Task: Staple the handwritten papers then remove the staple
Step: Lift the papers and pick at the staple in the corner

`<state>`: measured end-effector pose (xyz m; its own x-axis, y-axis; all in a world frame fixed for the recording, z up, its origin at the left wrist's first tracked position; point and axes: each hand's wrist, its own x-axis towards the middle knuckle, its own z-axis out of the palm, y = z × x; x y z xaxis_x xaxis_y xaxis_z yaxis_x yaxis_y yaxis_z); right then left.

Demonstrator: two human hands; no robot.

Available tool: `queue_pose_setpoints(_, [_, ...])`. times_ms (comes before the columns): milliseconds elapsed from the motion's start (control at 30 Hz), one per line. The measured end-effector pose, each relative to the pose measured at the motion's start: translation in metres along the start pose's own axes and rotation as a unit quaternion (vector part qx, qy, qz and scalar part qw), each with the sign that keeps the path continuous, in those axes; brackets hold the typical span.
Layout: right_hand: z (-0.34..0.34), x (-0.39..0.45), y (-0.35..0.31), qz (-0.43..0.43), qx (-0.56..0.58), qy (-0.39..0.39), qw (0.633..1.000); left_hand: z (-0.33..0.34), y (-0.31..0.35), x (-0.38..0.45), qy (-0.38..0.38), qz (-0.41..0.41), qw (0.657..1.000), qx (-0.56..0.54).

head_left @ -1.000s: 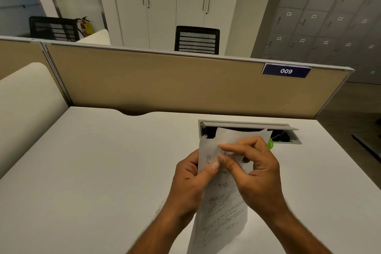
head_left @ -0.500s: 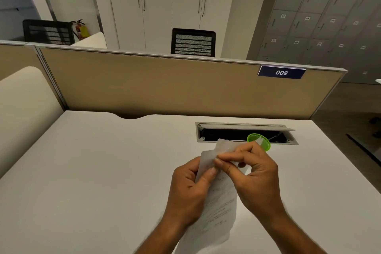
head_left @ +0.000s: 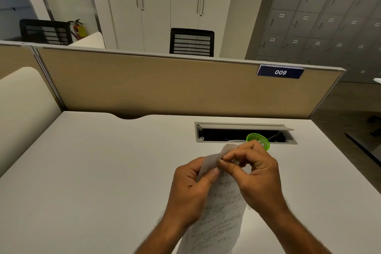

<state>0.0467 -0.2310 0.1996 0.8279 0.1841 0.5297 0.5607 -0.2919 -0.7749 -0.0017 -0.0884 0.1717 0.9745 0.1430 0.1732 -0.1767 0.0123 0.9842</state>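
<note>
Now handwritten papers (head_left: 221, 208) held above counter (head_left: 99, 171), between both hands. Left hand (head_left: 191, 187) pinching top edge; right hand (head_left: 251, 173) nipping same corner beside left thumb, staple unseen. Sheets thin, limp, tear-prone: grip close to corner, pull gently.

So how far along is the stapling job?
Done: can't confirm, since no stapler or staple is visible. In hand: the left hand grips the papers near the top while the right hand pinches at the folded-over top corner, which looks like picking out the staple. Left: freeing it, if it is still in.
</note>
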Motion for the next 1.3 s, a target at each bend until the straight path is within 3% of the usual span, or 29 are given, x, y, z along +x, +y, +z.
queue_pose_setpoints(333, [-0.003, 0.0, 0.001, -0.004, -0.019, -0.008, 1.0, 0.004, 0.0, 0.002, 0.001, -0.015, 1.0, -0.007])
queue_pose_setpoints(1300, [-0.008, 0.007, 0.0, -0.016, -0.043, -0.061, 0.997, 0.007, 0.006, 0.013, 0.035, 0.051, 0.995, 0.075])
